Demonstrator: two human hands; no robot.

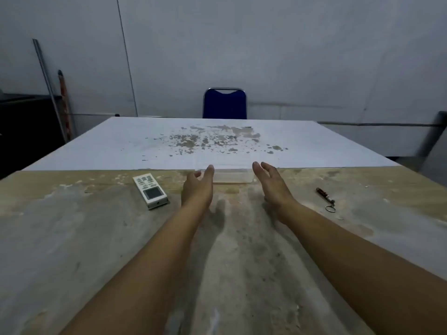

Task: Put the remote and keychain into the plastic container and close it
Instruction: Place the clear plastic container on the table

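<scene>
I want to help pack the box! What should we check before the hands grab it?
1. Left hand open and empty: ok.
2. Right hand open and empty: ok.
3. Plastic container sits between both hands, within reach: ok.
4. Container lid on or off: cannot tell, the clear plastic blurs into the table.
5. Remote lies free on the table, left of the hands: ok.
6. Keychain lies free on the right: ok.
</scene>
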